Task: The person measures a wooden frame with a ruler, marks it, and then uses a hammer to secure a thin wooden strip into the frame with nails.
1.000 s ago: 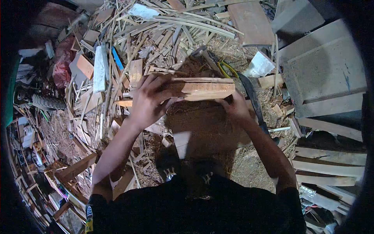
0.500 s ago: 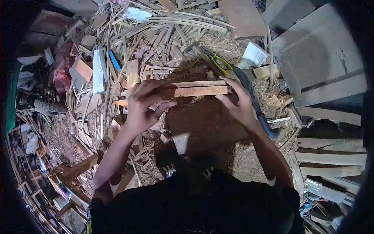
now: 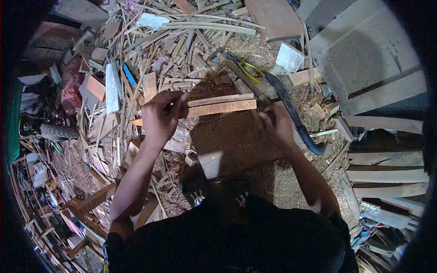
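Observation:
My left hand (image 3: 160,116) is closed around the left end of a pair of short wooden strips (image 3: 223,108), one lying along the other. They are held level over a flat brown board (image 3: 232,141) on the ground. At the right, my right hand (image 3: 277,125) is in shadow, clear of the strips' free end, with its thumb and fingers loosely apart and nothing visible between them. Just beyond it lies a long dark curved tool (image 3: 291,102) with a thick handle end, and next to that a yellow loop-shaped handle (image 3: 251,73).
Scrap strips and offcuts (image 3: 182,45) cover the ground ahead and to the left. A white block (image 3: 290,58) lies ahead on the right. A large grey panel (image 3: 368,59) and several stacked slats (image 3: 387,176) stand at the right. A small wheel (image 3: 58,130) shows at the left.
My right hand has let go of the strips' right end and moved slightly down. My left hand keeps hold, and the strips have shifted a little left in view.

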Available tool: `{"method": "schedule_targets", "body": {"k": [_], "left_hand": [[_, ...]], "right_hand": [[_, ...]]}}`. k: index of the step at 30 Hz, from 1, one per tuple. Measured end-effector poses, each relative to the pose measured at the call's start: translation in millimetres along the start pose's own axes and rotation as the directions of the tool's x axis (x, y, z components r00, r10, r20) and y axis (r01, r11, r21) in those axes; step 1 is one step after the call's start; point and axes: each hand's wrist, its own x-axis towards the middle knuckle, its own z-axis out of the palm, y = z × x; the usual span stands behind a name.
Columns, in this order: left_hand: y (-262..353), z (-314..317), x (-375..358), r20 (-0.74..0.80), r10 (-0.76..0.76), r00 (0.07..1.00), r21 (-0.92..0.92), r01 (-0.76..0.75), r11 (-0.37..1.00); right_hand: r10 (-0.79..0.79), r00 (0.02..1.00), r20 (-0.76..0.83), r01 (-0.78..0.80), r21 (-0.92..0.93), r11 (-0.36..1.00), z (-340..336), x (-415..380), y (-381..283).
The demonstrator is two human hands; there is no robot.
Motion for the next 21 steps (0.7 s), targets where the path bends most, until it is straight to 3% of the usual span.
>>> {"method": "schedule_targets", "body": {"k": [1,5,7,11,13,14,16,17,18,19,21], "left_hand": [[-0.1,1.5,-0.3,-0.015,0.002,1.0,-0.014,-0.003,1.0],[3.7,1.6,3.9,-0.01,0.054,0.998,0.036,-0.054,0.998],[1.4,4.0,5.8,-0.012,0.025,1.0,-0.047,-0.026,0.999],[-2.0,1.3,9.4,-0.013,0.048,0.999,0.073,-0.047,0.996],[-7.4,0.3,9.2,-0.022,0.068,0.997,0.124,-0.064,0.99],[-7.4,0.9,8.3,-0.028,0.062,0.998,0.097,-0.059,0.994],[-2.8,1.9,5.6,-0.034,0.052,0.998,0.071,-0.049,0.996],[4.5,1.0,5.8,-0.033,0.012,0.999,0.075,-0.009,0.997],[8.4,0.9,5.3,-0.03,-0.027,0.999,0.08,0.03,0.996],[6.9,1.7,4.7,-0.026,-0.028,0.999,0.08,0.03,0.996],[3.1,2.7,6.2,-0.043,0.037,0.998,0.1,-0.033,0.994]], "right_hand": [[0.065,0.997,0.041,-0.06,-0.119,0.991,0.8,-6.0,6.6],[0.076,0.992,0.096,-0.06,-0.163,0.985,-4.6,-13.8,-5.6],[0.128,0.956,0.262,-0.077,-0.195,0.978,-4.7,-7.3,2.7],[0.189,0.977,0.103,-0.178,-0.109,0.978,0.0,-6.7,27.3],[0.247,0.954,0.171,-0.274,0.161,0.948,-11.0,-5.7,31.6],[0.243,0.954,0.177,-0.272,0.16,0.949,-19.3,-1.5,18.3],[0.306,0.867,0.393,-0.484,0.521,0.703,-49.8,9.3,-26.2],[0.307,0.866,0.395,-0.486,0.52,0.702,-56.3,16.7,-38.7],[0.217,0.914,0.344,-0.396,0.635,0.663,-59.3,27.8,-49.2],[0.133,0.952,0.277,-0.299,0.737,0.606,-61.6,37.6,-59.5],[0.077,0.955,0.285,-0.272,0.747,0.607,-64.7,54.5,-83.8]]}}
